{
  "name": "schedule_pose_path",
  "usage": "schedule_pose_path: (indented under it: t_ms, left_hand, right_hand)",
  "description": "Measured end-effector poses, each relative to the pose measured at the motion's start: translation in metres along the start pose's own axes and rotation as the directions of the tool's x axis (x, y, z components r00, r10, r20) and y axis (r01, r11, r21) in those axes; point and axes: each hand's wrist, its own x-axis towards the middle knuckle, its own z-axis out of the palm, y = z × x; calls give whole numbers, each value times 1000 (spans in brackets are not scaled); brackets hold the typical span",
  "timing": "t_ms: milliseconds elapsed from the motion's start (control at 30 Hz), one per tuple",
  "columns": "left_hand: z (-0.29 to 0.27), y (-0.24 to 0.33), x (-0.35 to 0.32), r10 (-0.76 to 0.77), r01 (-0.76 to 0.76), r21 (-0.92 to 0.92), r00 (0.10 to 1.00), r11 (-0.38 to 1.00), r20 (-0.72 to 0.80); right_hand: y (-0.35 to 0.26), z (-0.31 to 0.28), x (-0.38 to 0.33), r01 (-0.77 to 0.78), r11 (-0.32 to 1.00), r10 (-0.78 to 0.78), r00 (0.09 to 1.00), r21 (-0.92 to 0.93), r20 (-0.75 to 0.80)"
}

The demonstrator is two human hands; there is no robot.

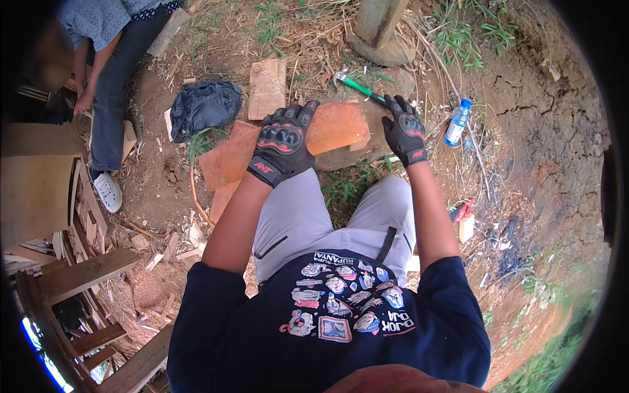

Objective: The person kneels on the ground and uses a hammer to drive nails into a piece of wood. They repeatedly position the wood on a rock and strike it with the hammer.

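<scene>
My left hand (pixel 283 141), in a black glove with red trim, lies flat over a reddish-brown wooden board (pixel 339 127). Its fingers are stretched out and point up to the right. More reddish wood shows at the left of that hand, and I cannot tell whether it is one piece or several. My right hand (pixel 406 131), gloved alike, is at the board's right side with thumb and fingers apart. Its fingertips are at the handle end of a hammer (pixel 364 89) with a green handle and a metal head. The hammer rests on a flat stone (pixel 393 82), head pointing up-left.
A pale wood block (pixel 267 88) and a black plastic bag (pixel 206 108) lie beyond the board. At right are a blue-capped bottle (pixel 457 122) and a red-handled tool (pixel 462 209). A post (pixel 380 29) stands ahead. Another person (pixel 118 85) sits far left, near stacked planks (pixel 92 275).
</scene>
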Motion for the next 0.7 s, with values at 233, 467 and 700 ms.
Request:
schedule_pose_path:
  t_ms: [233,467,700]
  left_hand:
    - [-11,-6,24,-8,5,17,989,1000,144]
    - [-15,-5,26,6,-7,11,991,1000,137]
    - [-17,14,14,-39,25,115,991,993,128]
  right_hand:
    - [-74,-90,-186,-363,887,309,926,287,217]
    - [-97,-151,-308,-571,787,536,820,232,201]
    - [-102,-142,-306,-537,806,513,844,248,158]
